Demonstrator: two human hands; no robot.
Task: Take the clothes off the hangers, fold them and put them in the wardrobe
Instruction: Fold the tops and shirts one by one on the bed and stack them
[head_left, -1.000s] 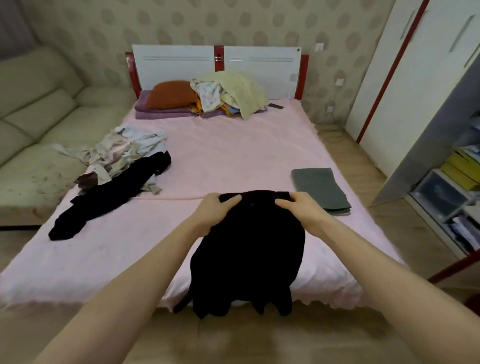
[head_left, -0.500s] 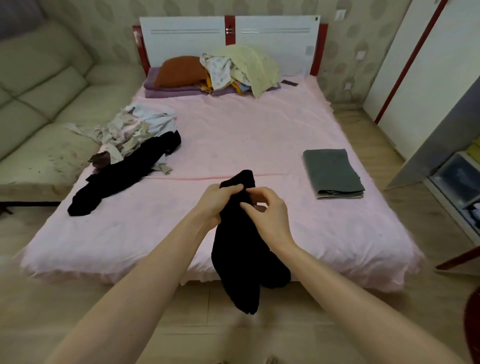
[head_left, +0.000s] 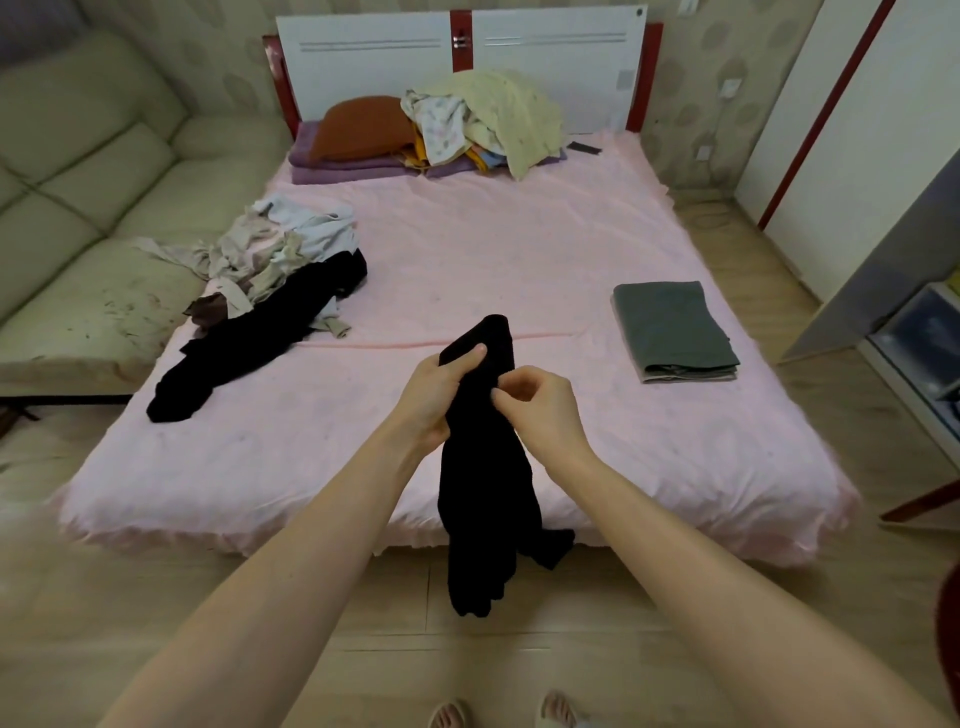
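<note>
I hold the black garment (head_left: 488, 467) doubled lengthwise above the bed's (head_left: 519, 249) near edge, left hand (head_left: 434, 395) clamped on its top, right hand (head_left: 540, 410) pinching its edge to align the halves.

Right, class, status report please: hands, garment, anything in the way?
Both hands, left and right, grip the black garment. It hangs bunched over the bed edge, unfolded. Nothing blocking.

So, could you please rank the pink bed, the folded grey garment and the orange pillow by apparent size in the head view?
1. Pink bed, by far the largest.
2. Folded grey garment and orange pillow look alike; the pillow lies farther away and partly covered, so I won't rank them.
</note>
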